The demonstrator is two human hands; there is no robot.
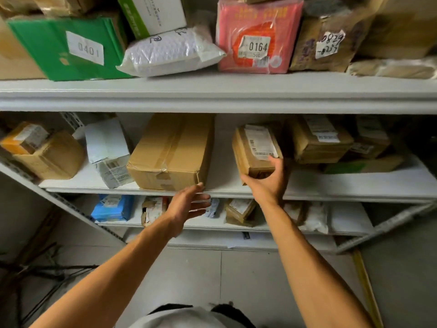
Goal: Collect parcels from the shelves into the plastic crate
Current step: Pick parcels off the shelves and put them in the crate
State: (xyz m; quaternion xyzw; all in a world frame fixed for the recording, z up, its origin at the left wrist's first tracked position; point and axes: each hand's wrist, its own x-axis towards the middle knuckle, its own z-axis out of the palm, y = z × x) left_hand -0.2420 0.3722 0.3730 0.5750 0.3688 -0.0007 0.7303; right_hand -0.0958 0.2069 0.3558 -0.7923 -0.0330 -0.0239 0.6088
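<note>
Brown small parcel (256,151) in right hand's (268,179) grip (middle shelf (331,188)); left hand (186,204) slack-fingered, holding nothing.

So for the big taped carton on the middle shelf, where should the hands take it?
Grip the large carton by its two long sides near the front end, coming from the shelf's open front. It lies lengthwise into the shelf, and the left hand hovers open by its front right corner.
</note>
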